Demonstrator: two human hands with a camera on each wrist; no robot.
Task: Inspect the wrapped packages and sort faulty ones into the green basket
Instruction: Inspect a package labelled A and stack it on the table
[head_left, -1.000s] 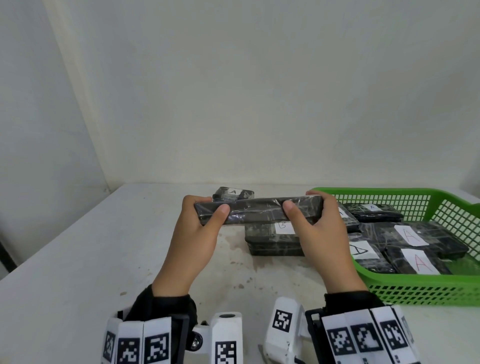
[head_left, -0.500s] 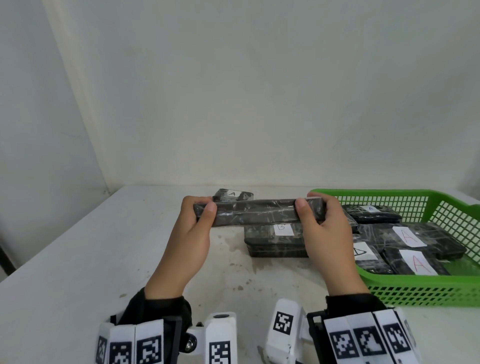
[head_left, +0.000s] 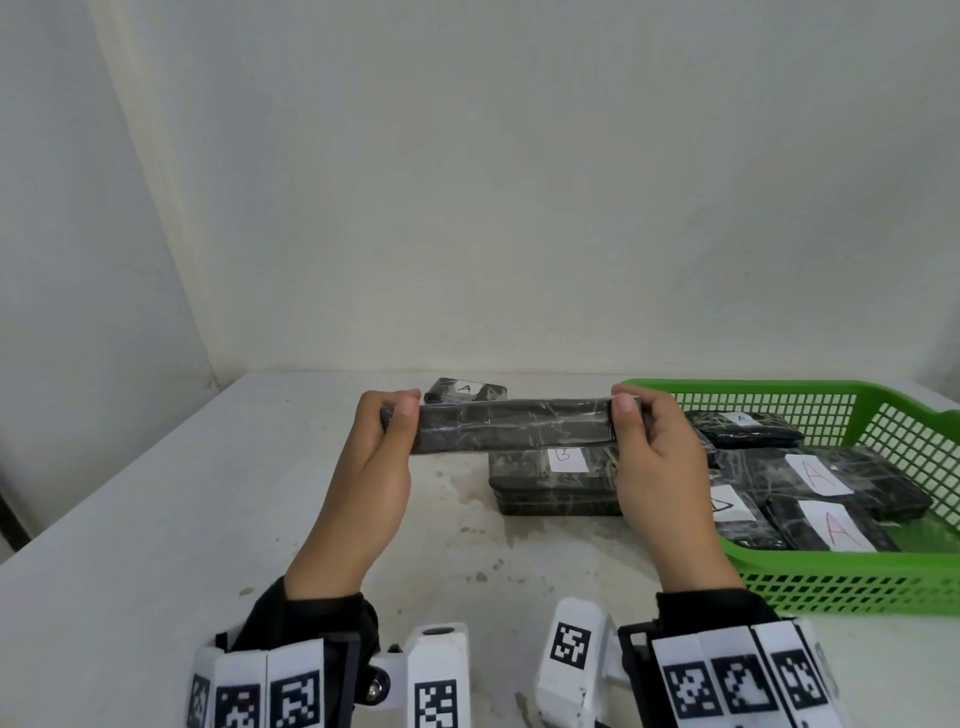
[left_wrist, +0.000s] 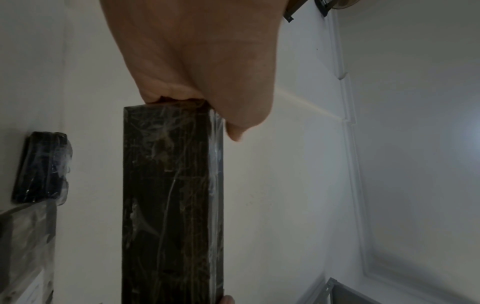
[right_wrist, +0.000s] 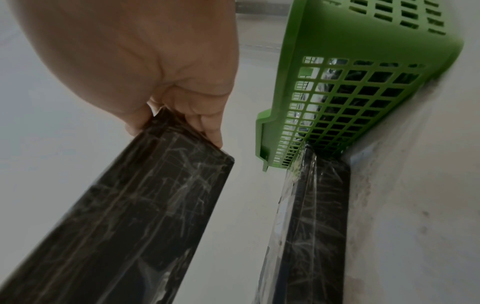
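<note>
Right now a long dark package (head_left: 511, 425) wrapped in crinkled clear film hangs level in the air above the white surface (head_left: 156, 519), turned so that one narrow edge faces the head camera. The left hand (head_left: 371, 467) pinches its left end, thumb on the near face and fingers curled over the top and far side; the left wrist view (left_wrist: 171, 205) shows the package running straight away from that grip. The right hand (head_left: 657, 467) pinches the right end in the same manner, thumb in front and fingers wrapped behind, and the right wrist view (right_wrist: 124, 216) shows the fingertips (right_wrist: 213, 135) hooked over the package's edge.

Just below and behind the held package, a stack of wrapped packages (head_left: 556, 483) lies flat on the surface, the top one bearing a white label marked B (head_left: 566, 460). This stack sits right against the left wall of the green basket (head_left: 883, 582), as the right wrist view also shows. Inside the basket lie several more wrapped packages (head_left: 831, 483), some with white labels marked A in red, one farther back with a small label. Farther off, near the wall, a single small wrapped package (head_left: 465, 391) labelled A rests on the surface, apart from the others. Stains mark the surface near the stack.
</note>
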